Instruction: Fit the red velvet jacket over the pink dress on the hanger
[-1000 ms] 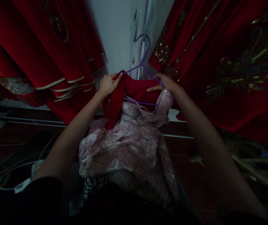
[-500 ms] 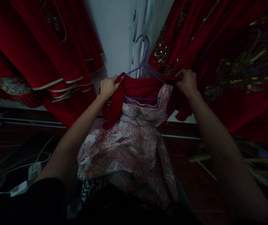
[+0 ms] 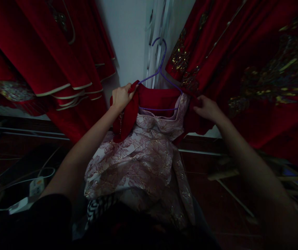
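Note:
A purple hanger (image 3: 160,66) holds a pale pink brocade dress (image 3: 143,159) with metallic threads. A red jacket (image 3: 162,95) lies over the hanger behind the dress's neckline. Its left part, with a beaded trim, hangs down in front of the dress. My left hand (image 3: 121,97) is closed on the red jacket's edge at the left end of the hanger. At the other shoulder, my right hand (image 3: 207,108) has its fingers closed against the jacket's dark red cloth, just right of the dress strap. The cloth between those fingers is hard to see in the dim light.
Red garments with pale edging (image 3: 71,62) hang on the left. More red garments with gold sequins (image 3: 268,76) hang on the right. Between them is a pale wall panel (image 3: 128,38). A white power strip (image 3: 36,186) with a cable lies low at left; wooden bars (image 3: 224,174) are at lower right.
My right hand has moved down from the top edge of the red jacket, and the cloth stretched out there has dropped toward the hanger. My left hand keeps its hold.

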### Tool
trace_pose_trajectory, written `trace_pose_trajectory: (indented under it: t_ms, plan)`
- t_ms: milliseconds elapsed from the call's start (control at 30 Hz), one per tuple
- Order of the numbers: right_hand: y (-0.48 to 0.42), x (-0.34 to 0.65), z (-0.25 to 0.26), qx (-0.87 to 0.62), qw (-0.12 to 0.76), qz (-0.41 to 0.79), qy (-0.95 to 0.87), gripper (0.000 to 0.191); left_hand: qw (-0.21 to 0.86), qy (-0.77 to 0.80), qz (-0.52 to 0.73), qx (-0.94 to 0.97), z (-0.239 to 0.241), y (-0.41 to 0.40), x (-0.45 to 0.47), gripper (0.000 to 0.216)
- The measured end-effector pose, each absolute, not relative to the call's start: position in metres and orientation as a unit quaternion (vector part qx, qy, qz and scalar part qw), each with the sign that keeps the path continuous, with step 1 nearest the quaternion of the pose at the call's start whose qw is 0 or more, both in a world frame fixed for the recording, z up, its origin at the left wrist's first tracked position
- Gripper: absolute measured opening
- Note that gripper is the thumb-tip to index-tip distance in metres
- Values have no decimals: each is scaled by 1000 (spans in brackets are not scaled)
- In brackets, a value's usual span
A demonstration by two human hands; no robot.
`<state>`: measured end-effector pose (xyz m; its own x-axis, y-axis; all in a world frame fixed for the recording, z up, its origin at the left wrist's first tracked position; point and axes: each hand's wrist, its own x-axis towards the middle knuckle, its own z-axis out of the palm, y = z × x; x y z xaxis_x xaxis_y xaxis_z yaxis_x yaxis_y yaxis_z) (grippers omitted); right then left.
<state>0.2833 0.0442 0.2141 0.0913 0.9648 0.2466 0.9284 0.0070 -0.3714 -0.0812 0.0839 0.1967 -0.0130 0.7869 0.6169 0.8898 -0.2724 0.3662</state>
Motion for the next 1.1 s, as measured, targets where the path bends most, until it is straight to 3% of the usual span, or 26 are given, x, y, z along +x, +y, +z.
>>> trace_pose_trajectory:
  t_ms: [167, 300, 500, 667, 833, 1100]
  plan:
    - [65, 263, 190, -657, 452, 37, -602, 31, 60, -604, -389, -693, 192, 72, -72, 46]
    - [67, 203, 181, -567, 567, 27, -597, 23, 76, -620, -362, -692, 188, 61, -65, 46]
    - [46, 118, 168, -441, 530, 152, -708, 18, 85, -613, -388, -683, 186, 63, -73, 44]
    - [49, 147, 162, -439, 523, 164, -712, 23, 103, -530, -491, -684, 180, 77, -82, 37]
    - [51, 185, 166, -441, 588, 121, -668, 32, 162, -479, -516, -691, 171, 70, -88, 33]
    - [58, 148, 166, -359, 539, 198, -736, 16, -44, -418, -524, -741, 152, 47, -52, 30]
